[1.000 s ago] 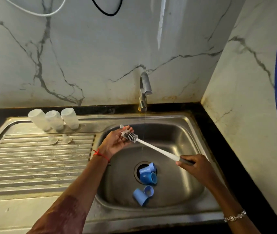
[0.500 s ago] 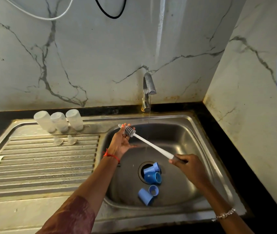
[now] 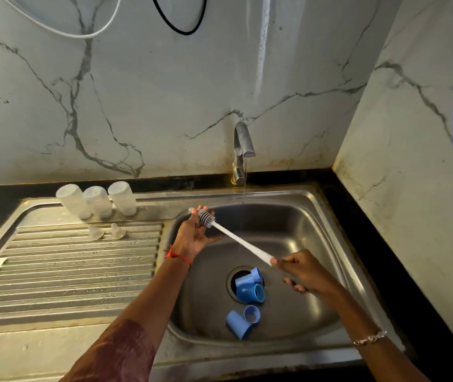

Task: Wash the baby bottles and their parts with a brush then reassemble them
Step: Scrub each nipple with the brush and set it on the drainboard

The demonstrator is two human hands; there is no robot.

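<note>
A steel sink [image 3: 316,232] fills the lower right of the view, with its ribbed drainboard [image 3: 68,271] stretching off toward nine o'clock. At twelve o'clock of the basin a tap [image 3: 243,144] runs a thin stream. Three clear bottles [image 3: 97,201] stand upside down at the drainboard's far edge, around ten o'clock. A long white brush [image 3: 242,245] slants across the basin; the right hand [image 3: 305,271] has its fingers closed round the handle at three o'clock. The left hand [image 3: 195,238], at the basin's ten o'clock rim, pinches a small clear part [image 3: 191,209] at its fingers, the bristled head pressed against it. Blue caps and rings [image 3: 248,292] lie over and near the drain, at six o'clock. Two clear teats [image 3: 117,231] rest just in front of the bottles. Over the last second the hands have drifted a little away from the stream toward the drainboard, brush head kept on the part, so this scrub looks nearly finished, with the blue pieces probably still unwashed.
</note>
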